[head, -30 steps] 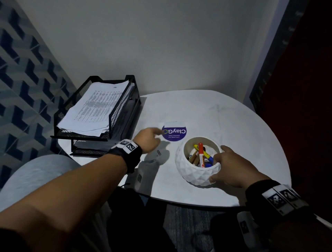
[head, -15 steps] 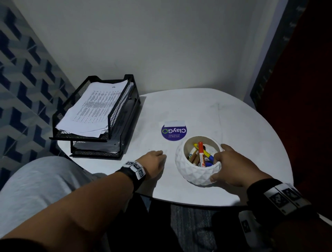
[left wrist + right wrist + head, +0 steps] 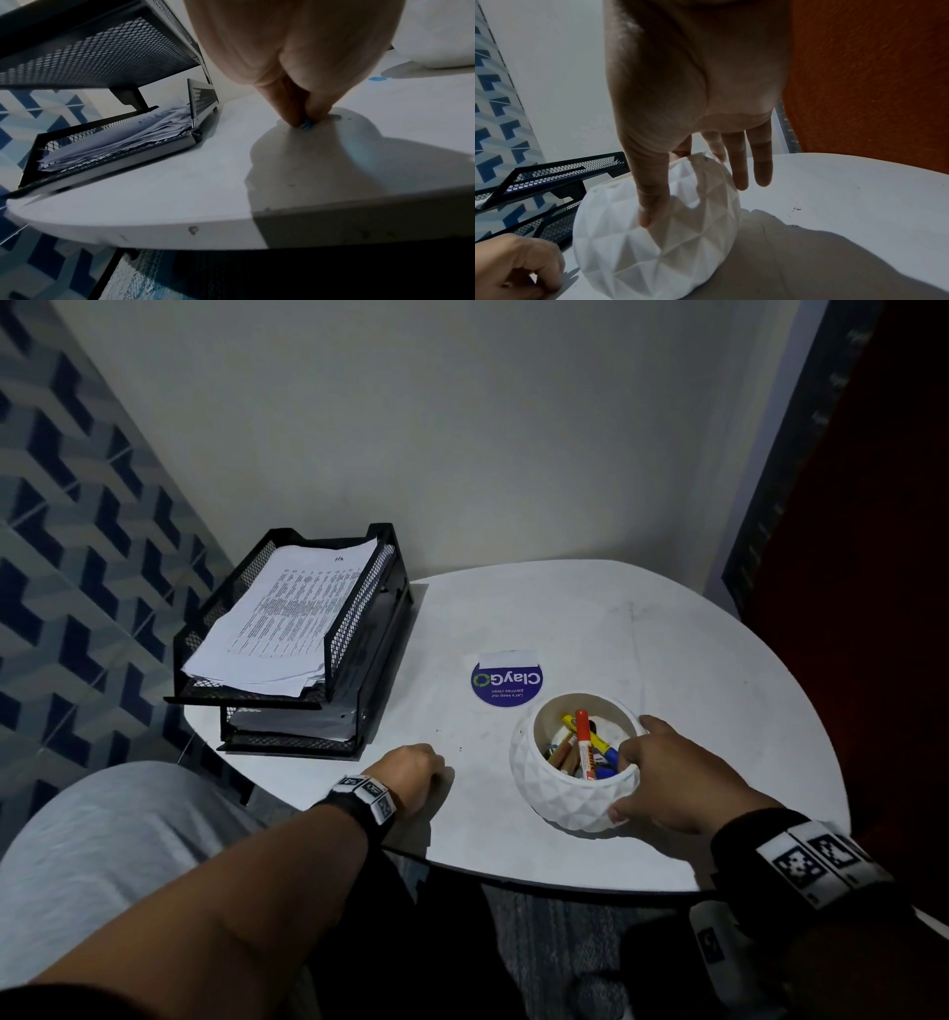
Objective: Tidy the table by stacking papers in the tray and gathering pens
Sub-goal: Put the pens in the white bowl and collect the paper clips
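A black mesh two-tier tray (image 3: 359, 608) at the table's left holds a stack of printed papers (image 3: 277, 618). A white faceted bowl (image 3: 575, 803) near the front edge contains several pens and markers (image 3: 583, 747). My right hand (image 3: 624, 783) grips the bowl's rim, thumb outside and a finger hooked inside; the wrist view shows the bowl (image 3: 654, 253) under that hand (image 3: 693, 203). My left hand (image 3: 436, 770) lies curled on the table left of the bowl. In its wrist view, the left hand (image 3: 303, 121) pinches a small blue clip (image 3: 308, 125) against the tabletop.
A round purple ClayGo sticker (image 3: 506, 683) lies flat just behind the bowl. The white table (image 3: 642, 629) is rounded, with walls close behind it and on the left. The tray's lower tier (image 3: 115, 140) also holds papers. My grey-clad knee (image 3: 102, 839) is below the table's left edge.
My left hand drew back from beside the sticker to the near table edge and curled its fingers. The right hand stayed on the bowl.
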{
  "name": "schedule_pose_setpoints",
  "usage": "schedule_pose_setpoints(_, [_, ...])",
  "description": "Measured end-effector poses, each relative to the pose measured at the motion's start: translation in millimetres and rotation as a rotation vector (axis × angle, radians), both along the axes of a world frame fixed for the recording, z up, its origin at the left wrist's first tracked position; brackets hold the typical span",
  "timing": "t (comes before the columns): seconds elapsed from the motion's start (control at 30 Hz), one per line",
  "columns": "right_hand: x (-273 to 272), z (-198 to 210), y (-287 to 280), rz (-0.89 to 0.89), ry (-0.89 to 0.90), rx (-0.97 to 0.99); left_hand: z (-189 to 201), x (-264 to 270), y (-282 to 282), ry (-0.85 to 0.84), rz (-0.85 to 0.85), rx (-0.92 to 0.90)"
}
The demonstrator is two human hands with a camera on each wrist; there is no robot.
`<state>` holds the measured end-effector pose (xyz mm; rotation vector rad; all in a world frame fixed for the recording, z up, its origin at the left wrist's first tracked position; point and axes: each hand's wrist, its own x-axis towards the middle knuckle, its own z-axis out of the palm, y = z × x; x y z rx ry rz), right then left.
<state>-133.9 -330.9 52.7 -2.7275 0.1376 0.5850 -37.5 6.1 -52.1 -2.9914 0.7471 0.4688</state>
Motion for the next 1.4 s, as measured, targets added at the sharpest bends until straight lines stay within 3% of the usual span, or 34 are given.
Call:
schedule_pose_setpoints(0.13, [1, -1, 1, -0.010, -0.002, 0.006, 9, 5, -11, 0.033, 0.114, 0.038])
schedule_pose_setpoints(0.3, [4, -5, 1, -0.006, -0.005, 0.007, 22, 10, -15, 0.090, 0.304, -0.112])
schedule_pose_setpoints(0.37, [6, -7, 0, -0.005, -0.007, 0.007, 31, 14, -18, 0.063, 0.429, -0.304])
schedule_pose_setpoints(0.47, [7, -8, 0, 0.001, -0.007, 0.002, 62, 25, -33, 0.091, 0.543, -0.762])
schedule_pose_setpoints(0.53, [9, -9, 0, 0.002, -0.010, 0.005, 93, 30, -53, 0.114, 0.487, -0.966])
schedule_pose_setpoints(0.6, [10, -9, 2, 0.005, -0.008, 0.009, 120, 30, -78, 0.118, 0.368, -1.023])
schedule_pose_setpoints(0.8, [11, -8, 5, 0.009, -0.008, 0.004, 125, 13, -127, 0.272, 0.137, -0.914])
schedule_pose_setpoints(0.93, [8, -6, 3, 0.008, -0.007, 0.000, 111, 15, -107, 0.201, 0.271, -0.931])
schedule_pose_setpoints(1.03, [6, -6, 2, 0.006, -0.009, -0.002, 99, 20, -67, 0.005, 0.391, -0.647])
schedule_pose_setpoints(1.17, [9, -5, 2, 0.009, -0.016, 0.004, 58, 18, -19, 0.178, 0.392, -0.039])
schedule_pose_setpoints(1.2, [9, -5, 3, 0.010, -0.017, 0.006, 47, 17, -13, 0.213, 0.376, 0.042])
schedule_pose_setpoints(1.4, [11, -5, 6, 0.014, -0.015, 0.005, 24, 3, -9, 0.094, 0.371, -0.092])
